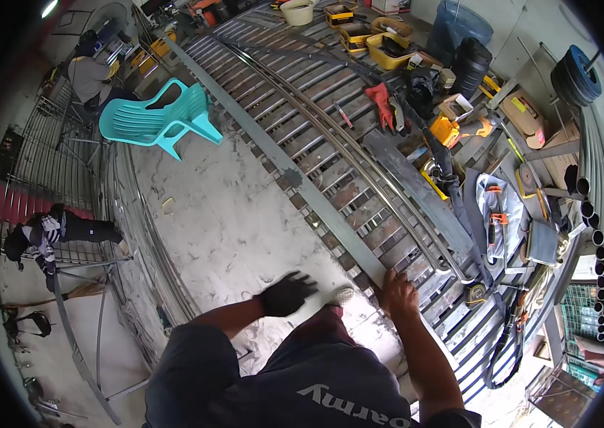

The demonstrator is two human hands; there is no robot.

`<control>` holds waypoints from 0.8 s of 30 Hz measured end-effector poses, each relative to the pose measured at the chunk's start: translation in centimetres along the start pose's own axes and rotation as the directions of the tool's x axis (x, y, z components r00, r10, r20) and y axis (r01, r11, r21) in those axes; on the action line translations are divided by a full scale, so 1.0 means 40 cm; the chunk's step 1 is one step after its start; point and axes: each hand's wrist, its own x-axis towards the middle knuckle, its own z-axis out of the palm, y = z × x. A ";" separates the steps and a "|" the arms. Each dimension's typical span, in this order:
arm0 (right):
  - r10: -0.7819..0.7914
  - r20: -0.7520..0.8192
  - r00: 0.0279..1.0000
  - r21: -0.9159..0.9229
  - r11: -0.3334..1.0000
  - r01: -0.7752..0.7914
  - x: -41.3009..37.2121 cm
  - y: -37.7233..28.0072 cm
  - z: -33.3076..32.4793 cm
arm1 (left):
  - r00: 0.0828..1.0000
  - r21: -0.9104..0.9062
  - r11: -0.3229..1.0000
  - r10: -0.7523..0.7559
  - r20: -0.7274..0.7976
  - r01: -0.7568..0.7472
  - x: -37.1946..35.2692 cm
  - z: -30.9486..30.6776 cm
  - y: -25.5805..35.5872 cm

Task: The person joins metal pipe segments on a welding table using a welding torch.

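Note:
My left hand (287, 293), in a dark glove, hangs above the pale floor with its fingers apart and nothing in it. Bare, my right hand (398, 294) is wrapped round the near end of a long flat grey metal bar (330, 232). The bar lies along the edge of a slatted metal rack (302, 107) and runs off to the upper left. Right of the bar, several thin shiny tubes (366, 160) lie across the slats. A tape measure (475, 293) rests on the rack to the right of my right hand.
A turquoise plastic chair (134, 123) stands at the upper left, near a seated person (89, 77). Another person (48, 232) is at the far left. Red gloves (381, 105), yellow trays (387, 55) and tools lie on the rack; steel pipes (594, 150) are at the right.

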 end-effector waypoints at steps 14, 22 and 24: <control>0.233 0.057 0.971 -0.094 0.969 -0.227 -0.450 0.271 0.092 | 0.729 -0.034 0.911 -0.351 -0.587 0.411 0.272 -0.250 -0.075; 0.535 0.183 0.825 -0.224 0.840 -0.495 -0.725 0.666 0.287 | 0.923 0.207 0.950 -0.149 -0.355 0.233 0.333 -0.107 0.313; 0.588 0.301 0.751 -0.549 0.750 -0.368 -0.763 0.728 0.328 | 0.953 0.177 0.980 -0.035 -0.302 0.093 0.331 -0.052 0.338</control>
